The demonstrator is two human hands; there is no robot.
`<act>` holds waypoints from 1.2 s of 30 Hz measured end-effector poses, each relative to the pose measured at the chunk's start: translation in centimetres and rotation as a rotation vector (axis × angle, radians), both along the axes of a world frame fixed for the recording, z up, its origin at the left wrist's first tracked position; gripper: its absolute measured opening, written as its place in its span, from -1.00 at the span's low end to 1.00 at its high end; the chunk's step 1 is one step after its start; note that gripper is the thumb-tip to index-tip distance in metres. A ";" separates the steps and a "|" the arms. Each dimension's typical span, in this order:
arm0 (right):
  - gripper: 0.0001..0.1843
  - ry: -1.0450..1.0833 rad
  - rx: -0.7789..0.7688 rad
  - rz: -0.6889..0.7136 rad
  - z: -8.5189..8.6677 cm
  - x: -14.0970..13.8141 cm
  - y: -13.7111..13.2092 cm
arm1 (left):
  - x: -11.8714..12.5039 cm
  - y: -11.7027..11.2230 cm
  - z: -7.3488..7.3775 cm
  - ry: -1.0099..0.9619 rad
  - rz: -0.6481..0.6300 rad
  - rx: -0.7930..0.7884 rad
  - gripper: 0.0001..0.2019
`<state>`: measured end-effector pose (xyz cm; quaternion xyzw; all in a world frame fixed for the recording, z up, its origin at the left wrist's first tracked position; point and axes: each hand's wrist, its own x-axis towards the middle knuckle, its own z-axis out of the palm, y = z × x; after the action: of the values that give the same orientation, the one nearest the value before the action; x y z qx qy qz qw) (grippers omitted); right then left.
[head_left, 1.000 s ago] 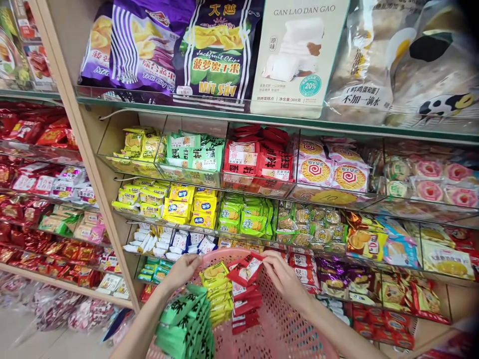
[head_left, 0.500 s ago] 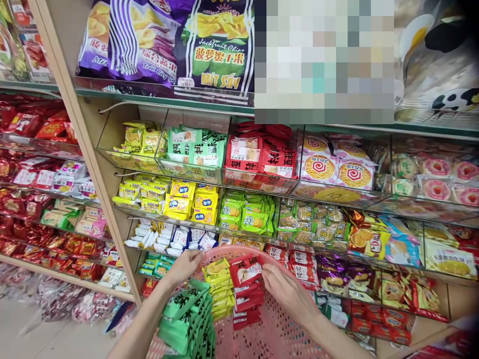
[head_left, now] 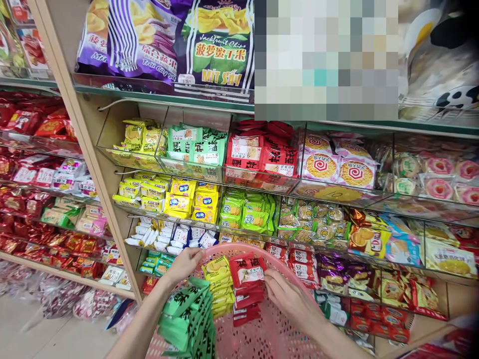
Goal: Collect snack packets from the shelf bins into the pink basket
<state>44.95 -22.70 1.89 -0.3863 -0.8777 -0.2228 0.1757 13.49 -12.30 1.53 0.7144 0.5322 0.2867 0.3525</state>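
A pink perforated plastic basket (head_left: 239,341) rests low in front of me, leaning toward the shelves. My left hand (head_left: 187,265) pinches its upper left rim. Inside, my right hand (head_left: 286,296) has its fingers on the right edge of a red snack packet (head_left: 247,269), the top one of a row of red packets. Left of that row stand yellow packets (head_left: 218,284), overlapping one another. Green packets (head_left: 189,319) form a larger row at the basket's left side. My right fingertips are partly hidden behind the red packet.
Tiered shelves with clear dividers hold green packets (head_left: 196,144), red packets (head_left: 262,154) and round pink-wrapped biscuits (head_left: 320,167). Large chip bags (head_left: 220,47) stand on the top shelf. A wooden upright (head_left: 80,134) separates the left shelves. Bagged goods (head_left: 63,299) lie on the floor at left.
My right hand and the top red packet have shifted slightly right and down. My left hand stays at the rim, and the view has moved only a little.
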 end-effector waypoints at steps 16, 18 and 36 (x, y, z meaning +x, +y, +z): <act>-0.72 -0.181 0.080 -0.316 5.0 -5.2 -1.1 | 0.5 -0.3 0.4 0.006 0.019 -0.021 -0.57; -0.76 -0.217 0.079 -0.354 5.0 -6.6 -1.1 | 0.7 -0.4 0.4 -0.002 0.022 -0.028 -0.57; -0.73 -0.216 -0.229 -0.407 2.4 -12.9 1.1 | 1.9 -0.5 0.2 0.004 -0.011 -0.025 -0.56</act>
<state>32.04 -21.63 4.32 -0.5462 -0.8151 -0.1928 -0.0123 15.40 -12.76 1.72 0.7134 0.5326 0.2764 0.3619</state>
